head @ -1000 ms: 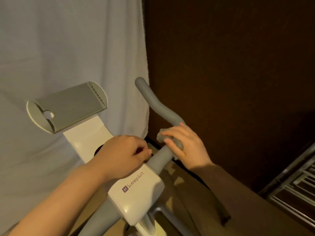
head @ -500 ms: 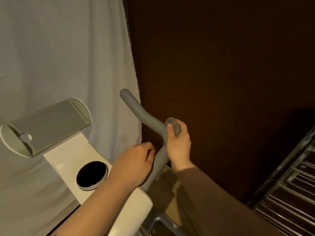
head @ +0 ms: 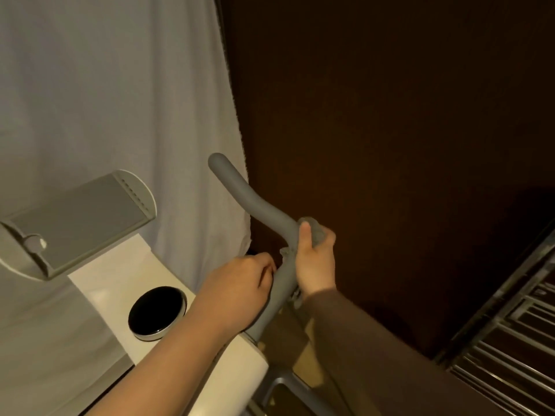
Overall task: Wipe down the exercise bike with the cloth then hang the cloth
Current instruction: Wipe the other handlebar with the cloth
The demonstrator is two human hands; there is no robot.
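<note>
Grey-white curtain (head: 105, 100) hangs left, dark brown wall (head: 390, 115) right, metal rack (head: 510, 340) at lower right. Exercise bike (head: 126, 274) is in front: cream console with a round black dial (head: 157, 313), grey tablet holder (head: 81, 220) above it. Right hand (head: 315, 262) wraps the grey cloth (head: 316, 231) around the bend of the grey handlebar (head: 255, 205), thumb on top. Left hand (head: 237, 289), fingers curled, grips the handlebar lower down, just beside the right.
</note>
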